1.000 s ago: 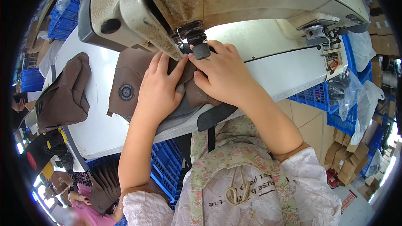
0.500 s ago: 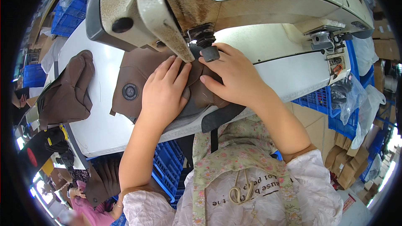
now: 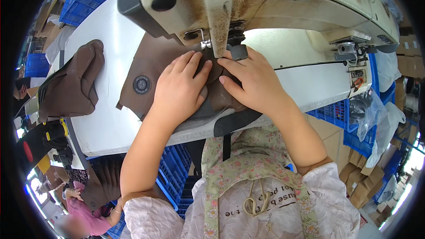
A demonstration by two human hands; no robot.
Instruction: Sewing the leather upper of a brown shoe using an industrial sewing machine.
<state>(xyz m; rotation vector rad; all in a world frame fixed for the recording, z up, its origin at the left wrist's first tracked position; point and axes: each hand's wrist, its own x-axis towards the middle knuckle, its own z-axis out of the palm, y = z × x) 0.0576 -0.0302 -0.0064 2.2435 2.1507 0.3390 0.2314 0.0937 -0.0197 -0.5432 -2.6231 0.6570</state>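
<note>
Basically, brown panel [image 3: 146, 64] lies on the white table [image 3: 110, 126], partly under the sewing machine [image 3: 270, 13]. Left hand [image 3: 179, 84] rests palm-down on it, fingers extended, no grip; right hand [image 3: 254, 82] likewise, thumb spread, some fingertips hidden. 2-sided hold probably keeps it flat and steered. Spare brown piece [image 3: 71, 84] sits left, apart.

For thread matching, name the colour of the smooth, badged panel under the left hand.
The panel is brown; best view: head.
</note>
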